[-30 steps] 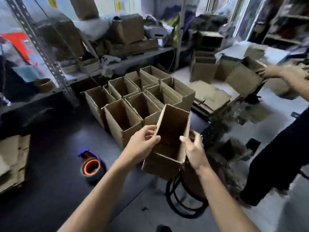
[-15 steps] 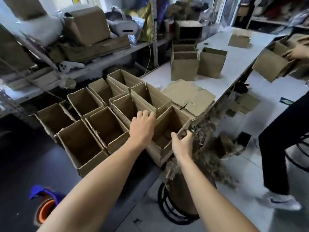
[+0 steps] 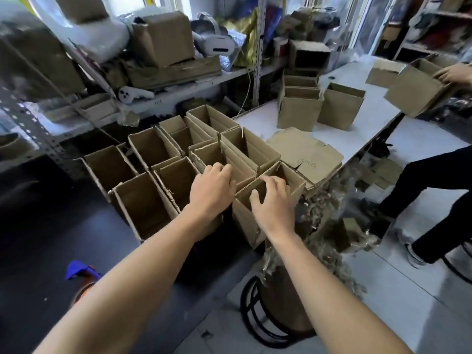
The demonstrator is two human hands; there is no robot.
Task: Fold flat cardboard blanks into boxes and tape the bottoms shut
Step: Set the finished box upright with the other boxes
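Head view
Edges and room: the newest box (image 3: 268, 200) is set at the near right corner of the dark surface (image 3: 51, 238), its right wall close to the surface edge; bare dark surface lies to the near left.
Box cluster: open-topped boxes (image 3: 153, 180) are packed wall to wall, far and left of the newest box.
Left hand (image 3: 213, 191): laid over box rims just left of the newest box, fingers curled downward; whether its grip is clenched on cardboard cannot be told.
Right hand (image 3: 274, 203): spread above the newest box's open top, fingers loosely bent, grip released.
Surfaces: a white surface (image 3: 383, 116) at far right carries flat blanks (image 3: 306, 154) and more upright boxes.
Room: cluttered shelves (image 3: 178, 85) behind; a tape dispenser (image 3: 81, 274) at near left; a second person's hand (image 3: 457, 75) holding a box at far right.
Box look: brown corrugated, upright, top flaps raised.
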